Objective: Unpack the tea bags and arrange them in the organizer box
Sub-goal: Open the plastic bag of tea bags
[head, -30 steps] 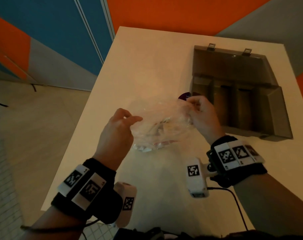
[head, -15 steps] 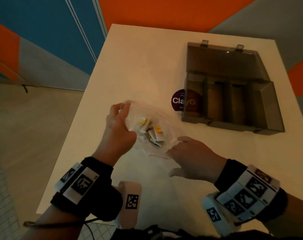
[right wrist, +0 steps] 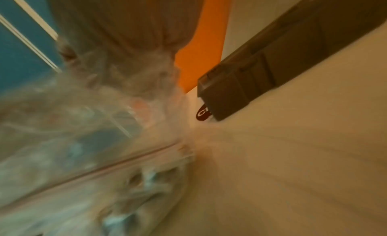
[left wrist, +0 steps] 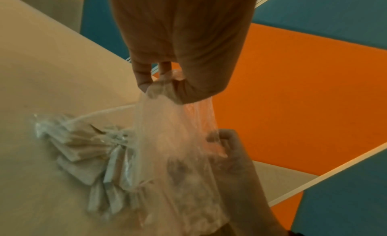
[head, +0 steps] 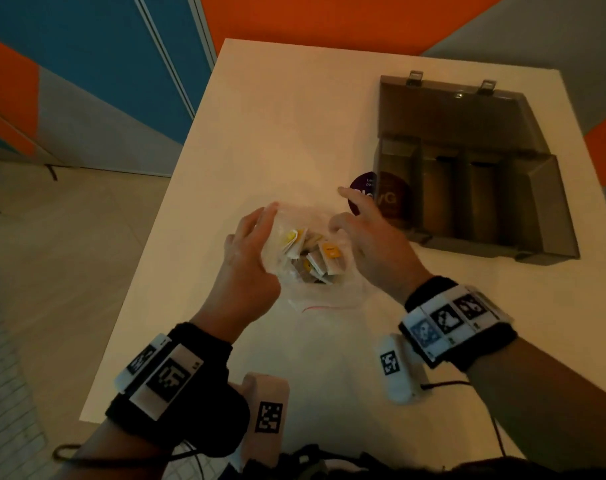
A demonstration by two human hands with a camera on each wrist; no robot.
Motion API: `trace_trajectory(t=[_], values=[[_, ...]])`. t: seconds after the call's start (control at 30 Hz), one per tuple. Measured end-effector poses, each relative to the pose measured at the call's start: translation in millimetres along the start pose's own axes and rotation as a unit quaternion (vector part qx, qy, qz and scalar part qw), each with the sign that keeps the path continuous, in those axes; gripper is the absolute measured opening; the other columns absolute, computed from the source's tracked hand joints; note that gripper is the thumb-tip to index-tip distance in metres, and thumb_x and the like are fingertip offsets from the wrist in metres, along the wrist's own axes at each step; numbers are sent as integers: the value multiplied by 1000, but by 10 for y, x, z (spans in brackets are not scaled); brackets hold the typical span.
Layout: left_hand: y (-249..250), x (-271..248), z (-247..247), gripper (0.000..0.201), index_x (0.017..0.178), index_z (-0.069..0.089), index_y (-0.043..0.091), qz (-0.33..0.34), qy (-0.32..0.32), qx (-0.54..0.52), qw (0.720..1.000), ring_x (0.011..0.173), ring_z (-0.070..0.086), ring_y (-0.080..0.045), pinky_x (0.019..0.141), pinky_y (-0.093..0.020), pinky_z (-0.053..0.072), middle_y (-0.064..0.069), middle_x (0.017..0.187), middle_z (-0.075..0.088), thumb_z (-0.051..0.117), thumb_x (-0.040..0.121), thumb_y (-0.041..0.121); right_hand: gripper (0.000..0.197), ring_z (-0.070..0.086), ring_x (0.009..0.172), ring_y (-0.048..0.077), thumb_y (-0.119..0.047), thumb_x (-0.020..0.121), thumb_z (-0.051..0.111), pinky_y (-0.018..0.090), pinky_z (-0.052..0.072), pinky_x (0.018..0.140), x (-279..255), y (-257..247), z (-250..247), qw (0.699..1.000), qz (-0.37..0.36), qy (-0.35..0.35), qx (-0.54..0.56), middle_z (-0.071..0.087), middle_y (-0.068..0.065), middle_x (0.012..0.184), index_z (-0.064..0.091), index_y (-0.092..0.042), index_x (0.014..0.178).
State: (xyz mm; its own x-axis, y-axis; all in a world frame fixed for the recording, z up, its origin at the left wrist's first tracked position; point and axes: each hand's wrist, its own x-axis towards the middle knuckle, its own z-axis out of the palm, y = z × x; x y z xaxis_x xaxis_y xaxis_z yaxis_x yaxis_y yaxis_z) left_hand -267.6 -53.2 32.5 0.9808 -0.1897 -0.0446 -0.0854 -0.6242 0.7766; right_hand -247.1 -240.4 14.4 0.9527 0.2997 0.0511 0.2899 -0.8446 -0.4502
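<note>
A clear plastic bag [head: 315, 285] of tea bags [head: 312, 258] rests on the white table [head: 294, 126], its mouth held wide. My left hand [head: 265, 220] pinches the bag's left edge between thumb and fingers [left wrist: 144, 80]. My right hand [head: 339, 216] grips the right edge, index finger stretched out; the left wrist view shows its fingers [left wrist: 217, 138] curled into the plastic. Several white and yellow tea bags [left wrist: 83, 148] lie in a heap inside. The dark organizer box [head: 467, 242] stands to the right, lid [head: 450, 112] folded back, its compartments showing nothing inside.
A round purple sticker [head: 362, 188] lies under the box's left corner, just beyond my right index finger. The table's left edge [head: 145, 244] drops to the floor. The right wrist view is blurred, showing the bag [right wrist: 83, 123] and the box [right wrist: 230, 99].
The bag has come down from mid-air onto the table. My right hand let go, dropped to the bag's near edge, then moved up to take the right edge.
</note>
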Motion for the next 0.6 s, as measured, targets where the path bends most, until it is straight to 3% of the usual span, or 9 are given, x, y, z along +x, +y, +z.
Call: trace_trajectory(t=[0.07,0.17,0.23,0.3,0.37,0.43,0.5,0.6], values=[[-32,2,-89,80,136,36,8,18,5,43,999,105,45,-34,87,-39,38,-13,137,41,38,58,-8,19,53,115,32,9,83,49,33,51,84,18,130,-88,998,-15,36,39,33,16,146,56,-7,91],[-68,13,-152,78,135,40,11,42,0,86,995,97,46,-31,79,-30,29,-8,137,43,32,57,4,21,43,118,14,12,79,47,37,44,99,92,320,-187,992,13,92,90,42,13,139,47,-9,79],[-89,48,-123,78,139,33,18,24,-15,103,994,108,44,-35,81,-27,26,-4,139,38,37,62,4,21,36,116,6,13,78,49,35,44,101,144,345,-192,989,45,94,105,44,12,136,46,-7,78],[-78,91,-96,78,139,32,22,-7,-14,116,993,116,39,-34,83,-24,23,-6,140,34,51,67,0,23,34,118,3,9,76,55,27,40,101,129,244,-164,986,49,116,105,41,12,138,45,-11,77],[0,115,-114,62,127,50,22,12,28,136,990,114,41,-37,84,-28,29,-11,134,39,61,66,17,23,36,116,8,-5,74,61,29,33,97,32,63,-140,982,-9,175,66,37,8,135,43,-18,78],[99,149,-103,41,104,64,19,72,83,183,977,108,45,-40,80,-40,41,-16,127,48,67,64,27,17,38,109,15,-22,78,60,27,26,91,-123,-110,-93,975,-100,194,38,37,2,123,44,-23,84],[165,219,-24,30,93,65,16,139,79,240,957,103,50,-41,76,-43,46,-17,122,55,72,65,27,24,41,109,16,-39,82,56,24,26,91,-261,-211,21,978,-170,117,29,45,1,119,49,-23,99],[199,372,105,37,107,62,16,162,8,295,942,93,58,-36,68,-40,48,-13,111,61,69,70,13,66,50,112,17,-54,71,66,31,32,97,-376,-115,236,979,-171,-31,-102,62,3,118,49,-18,123]])
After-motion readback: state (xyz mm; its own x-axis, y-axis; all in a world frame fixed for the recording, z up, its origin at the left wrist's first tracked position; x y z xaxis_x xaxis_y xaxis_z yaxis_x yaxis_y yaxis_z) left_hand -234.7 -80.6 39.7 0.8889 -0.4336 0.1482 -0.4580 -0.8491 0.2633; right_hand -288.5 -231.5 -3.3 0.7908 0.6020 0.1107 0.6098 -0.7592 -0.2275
